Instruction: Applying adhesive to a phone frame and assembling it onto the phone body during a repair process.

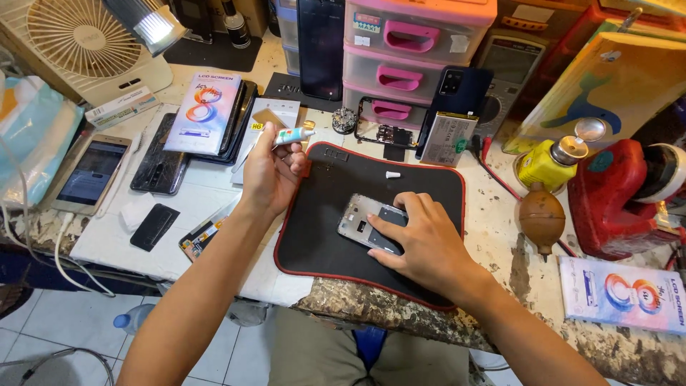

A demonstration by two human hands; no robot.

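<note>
A worn, speckled workbench (500, 243) filled the frame. At its centre lay a black mat (321, 229) with a red edge. Toward the left, a white sheet (200, 193) covered the bench, bearing a gold phone (89, 171) and a cracked black phone (158, 161). At right sat a brown rubber blower (542, 218), and a flat printed box (620, 293) lay at lower right. Pink drawers (411, 57) stood at the top.

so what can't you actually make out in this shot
Head view, the only one:
- Phone frame: its right part is hidden under the right hand.
- Glue tube: its rear end sits inside the left hand grip.
- White cap on the black mat: too small to detail.
- Boxed screen: cut off by the right edge.
</note>
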